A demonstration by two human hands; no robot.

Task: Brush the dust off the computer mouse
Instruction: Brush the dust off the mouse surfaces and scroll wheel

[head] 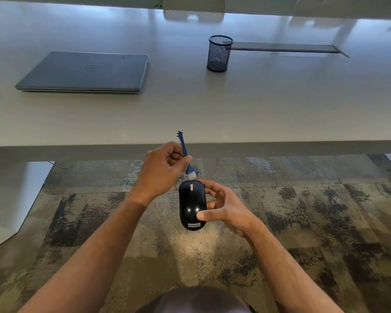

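Right hand holds the black mouse; left hand pinches a blue brush, bristles at the mouse's front.

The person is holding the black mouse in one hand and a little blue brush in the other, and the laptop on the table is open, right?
Not quite: the laptop on the table is closed, its lid flat, as the head view shows. The rest is right: the right hand holds the black mouse and the left hand holds the little blue brush.
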